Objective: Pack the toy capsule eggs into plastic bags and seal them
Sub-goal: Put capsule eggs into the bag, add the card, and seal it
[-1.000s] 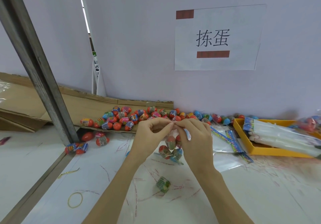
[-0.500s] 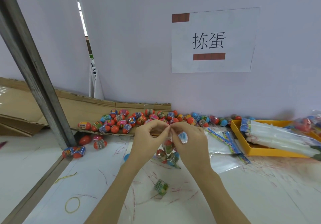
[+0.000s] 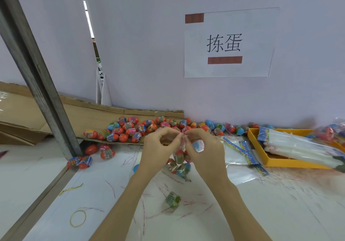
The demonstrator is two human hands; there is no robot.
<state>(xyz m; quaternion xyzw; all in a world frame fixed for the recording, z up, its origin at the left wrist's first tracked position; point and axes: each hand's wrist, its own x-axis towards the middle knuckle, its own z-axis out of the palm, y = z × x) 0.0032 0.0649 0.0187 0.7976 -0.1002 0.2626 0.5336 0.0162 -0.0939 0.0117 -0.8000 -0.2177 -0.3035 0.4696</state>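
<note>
A clear plastic bag (image 3: 180, 163) holding several toy capsule eggs hangs above the white table between my hands. My left hand (image 3: 159, 148) and my right hand (image 3: 204, 150) both pinch the bag's top edge, fingertips almost meeting. A heap of loose capsule eggs (image 3: 141, 128) lies behind them on the cardboard and along the wall. One green-wrapped egg (image 3: 172, 199) sits alone on the table below the bag. A blue egg (image 3: 136, 168) peeks out beside my left wrist.
A yellow tray (image 3: 261, 158) with bundled plastic bags stands at the right. Flat empty bags (image 3: 240, 154) lie beside it. A slanted metal post (image 3: 37, 83) rises at the left, with a few eggs (image 3: 80, 162) at its foot. A yellow rubber band (image 3: 78, 218) lies near the front.
Both hands stay pinched on the bag's top at the same spot; the fingertips have shifted slightly along the edge. The view has drifted a little.
</note>
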